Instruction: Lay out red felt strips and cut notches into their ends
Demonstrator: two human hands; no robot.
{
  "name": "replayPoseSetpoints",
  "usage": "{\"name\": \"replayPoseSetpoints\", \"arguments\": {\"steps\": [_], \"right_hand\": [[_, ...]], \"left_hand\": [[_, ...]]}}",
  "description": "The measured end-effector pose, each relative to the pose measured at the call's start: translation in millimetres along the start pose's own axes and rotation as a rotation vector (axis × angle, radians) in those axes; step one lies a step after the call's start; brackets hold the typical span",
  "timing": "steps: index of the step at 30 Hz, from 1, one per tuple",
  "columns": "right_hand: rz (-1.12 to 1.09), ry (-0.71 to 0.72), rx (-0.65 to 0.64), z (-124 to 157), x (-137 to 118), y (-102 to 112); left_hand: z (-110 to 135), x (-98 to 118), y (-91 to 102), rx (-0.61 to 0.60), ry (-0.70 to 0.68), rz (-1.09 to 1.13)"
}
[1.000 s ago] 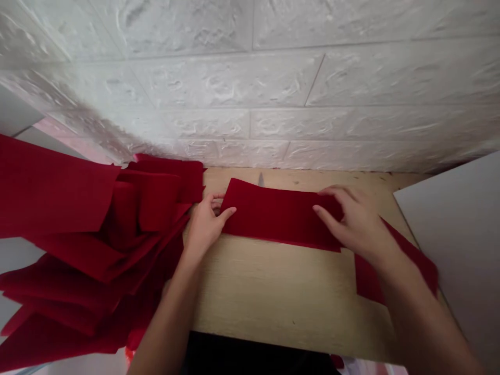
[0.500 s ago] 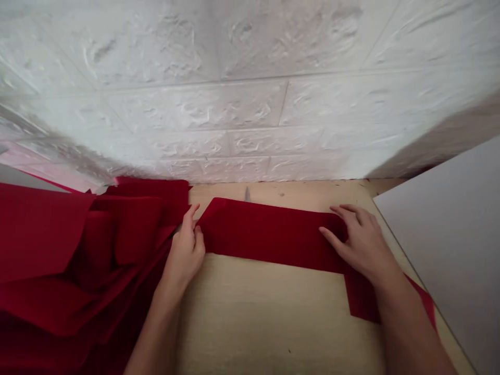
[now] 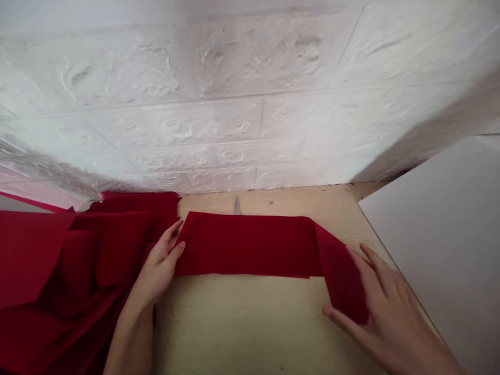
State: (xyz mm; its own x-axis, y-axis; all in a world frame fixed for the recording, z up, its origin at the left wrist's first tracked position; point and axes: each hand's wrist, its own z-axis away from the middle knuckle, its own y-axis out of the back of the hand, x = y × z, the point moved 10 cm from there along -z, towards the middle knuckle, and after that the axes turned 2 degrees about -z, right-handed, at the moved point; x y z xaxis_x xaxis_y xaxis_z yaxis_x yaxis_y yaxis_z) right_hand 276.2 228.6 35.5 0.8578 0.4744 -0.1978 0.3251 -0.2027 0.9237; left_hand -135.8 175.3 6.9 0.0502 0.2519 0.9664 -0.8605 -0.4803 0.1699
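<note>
A flat strip of red cloth (image 3: pixel 250 245) lies across the pale wooden table, with its right end turned and angled down towards me. At its left end, my left hand (image 3: pixel 158 265) has the edge between thumb and fingers. My right hand (image 3: pixel 390 307) is spread at the angled right end, thumb and fingers apart on either side of the cloth. Whether its palm presses on the cloth I cannot tell. Just behind the strip, a thin grey pointed thing (image 3: pixel 237 204) pokes out, the rest of it hidden.
A crumpled heap of red cloth (image 3: pixel 89 260) fills the left side. White brick-pattern wall (image 3: pixel 238 125) rises at the table's (image 3: pixel 242 323) back edge. A large white panel (image 3: pixel 437 224) slants along the right.
My right hand has moved right and nearer to me, and the strip's right end now folds down at an angle. My left hand stays at the left end. The view has shifted slightly.
</note>
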Motion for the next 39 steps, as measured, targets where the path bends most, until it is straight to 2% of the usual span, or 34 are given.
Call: {"name": "replayPoseSetpoints", "arguments": {"steps": [3, 6, 9, 12, 14, 18, 20, 21, 24, 27, 28, 30, 32, 35, 37, 39], "right_hand": [[0.021, 0.009, -0.036, 19, 11, -19], [0.050, 0.021, -0.013, 19, 17, -27], [0.054, -0.014, 0.045, 14, 18, -20], [-0.015, -0.066, 0.103, 12, 19, -6], [-0.127, -0.172, 0.121, 9, 30, 4], [-0.406, -0.607, 0.130, -5, 78, 20], [-0.715, -0.665, 0.027, -27, 83, 12], [-0.868, -0.671, -0.070, -39, 79, 4], [-1.118, -0.689, -0.200, -68, 71, -11], [-1.242, -0.684, -0.275, -85, 59, -26], [-1.276, -0.682, -0.305, -87, 54, -32], [-1.331, -0.661, -0.348, -90, 42, -39], [-1.364, -0.605, -0.362, -93, 28, -39], [-1.389, -0.539, -0.360, -97, 1, -32], [-1.456, -0.524, -0.368, -100, -22, -26], [-1.551, -0.506, -0.416, -103, -49, -22]], "left_hand": [[3, 0, -2.4, -0.037, 0.013, 0.027], [3, -1, 3.5, 0.043, 0.000, -0.087], [2, 5, 7.8, 0.114, -0.070, -0.241], [0, 11, 10.6, 0.135, -0.129, -0.224], [0, 12, 17.2, 0.175, -0.141, -0.168], [7, 26, 33.2, 0.331, -0.263, -0.254], [16, 40, 36.5, 0.421, -0.376, -0.411], [21, 47, 34.9, 0.447, -0.439, -0.494], [35, 73, 21.9, 0.474, -0.676, -0.684], [57, 96, 1.4, 0.503, -0.934, -0.787], [62, 101, -11.2, 0.466, -0.992, -0.814], [67, 100, -50.0, 0.265, -1.042, -0.864], [70, 87, -101.7, -0.028, -1.003, -0.902], [80, 72, -169.9, -0.310, -0.948, -0.817], [80, 72, -195.8, -0.385, -0.875, -0.637], [72, 78, -201.5, -0.399, -0.763, -0.364]]}}
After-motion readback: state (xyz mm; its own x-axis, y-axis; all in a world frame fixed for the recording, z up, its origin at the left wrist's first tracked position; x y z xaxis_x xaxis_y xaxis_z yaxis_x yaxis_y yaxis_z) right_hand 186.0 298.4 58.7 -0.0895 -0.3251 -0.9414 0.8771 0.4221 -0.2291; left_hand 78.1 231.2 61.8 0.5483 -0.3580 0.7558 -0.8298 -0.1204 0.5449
